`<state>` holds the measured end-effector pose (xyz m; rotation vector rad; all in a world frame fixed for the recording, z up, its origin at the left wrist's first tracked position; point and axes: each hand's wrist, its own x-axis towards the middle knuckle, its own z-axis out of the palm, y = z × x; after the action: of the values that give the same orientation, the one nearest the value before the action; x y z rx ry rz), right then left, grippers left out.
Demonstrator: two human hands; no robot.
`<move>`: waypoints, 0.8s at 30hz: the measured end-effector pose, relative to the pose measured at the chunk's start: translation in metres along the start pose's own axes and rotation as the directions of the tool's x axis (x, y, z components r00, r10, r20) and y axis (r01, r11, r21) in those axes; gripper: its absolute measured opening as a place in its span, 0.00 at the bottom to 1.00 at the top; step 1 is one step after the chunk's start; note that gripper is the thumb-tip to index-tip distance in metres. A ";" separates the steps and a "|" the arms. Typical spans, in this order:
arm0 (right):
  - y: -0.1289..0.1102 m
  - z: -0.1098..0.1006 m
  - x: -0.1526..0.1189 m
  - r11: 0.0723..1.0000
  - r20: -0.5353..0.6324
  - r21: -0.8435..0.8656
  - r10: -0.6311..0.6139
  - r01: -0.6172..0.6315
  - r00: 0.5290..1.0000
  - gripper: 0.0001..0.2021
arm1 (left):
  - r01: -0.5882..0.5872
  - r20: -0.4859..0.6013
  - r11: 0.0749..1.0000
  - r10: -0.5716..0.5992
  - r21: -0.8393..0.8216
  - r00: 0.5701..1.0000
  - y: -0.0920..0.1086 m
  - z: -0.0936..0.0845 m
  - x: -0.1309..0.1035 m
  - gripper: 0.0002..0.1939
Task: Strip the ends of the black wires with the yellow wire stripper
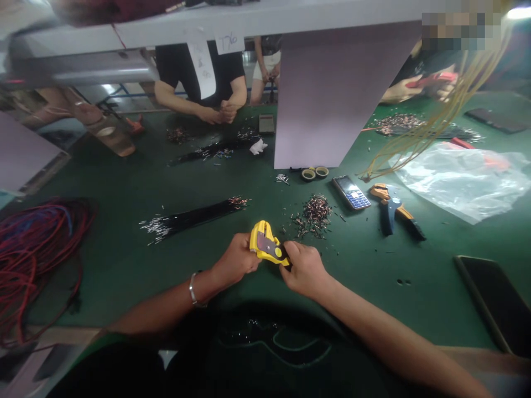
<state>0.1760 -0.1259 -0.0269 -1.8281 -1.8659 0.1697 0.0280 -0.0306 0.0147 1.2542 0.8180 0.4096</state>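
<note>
I have the right hand point(306, 269) wrapped around the handle of the yellow tool point(265, 246), which sits between both hands. The left hand point(236, 258) is curled against the tool's head; I cannot tell what, if anything, it pinches. Black wires point(199, 216) lie beyond the left hand, scraps point(317, 213) beyond the right. I judge this to be stripping, calling next for a steady left hand and a firm right squeeze.

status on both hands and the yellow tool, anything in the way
Right hand gripping yellow tool, handle end. Left hand at tool's head, grip partly hidden. Clippings heap just beyond, not blocking.
</note>
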 end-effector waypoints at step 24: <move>-0.004 0.011 -0.002 0.998 -0.133 0.058 -0.025 0.033 0.991 0.05 | 0.105 -0.023 0.994 -0.105 -0.028 0.994 0.017 0.009 -0.009 0.05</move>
<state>0.1676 -0.1253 -0.0353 -1.7279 -1.7762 0.0906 0.0310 -0.0378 0.0340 1.1783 0.8926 0.3504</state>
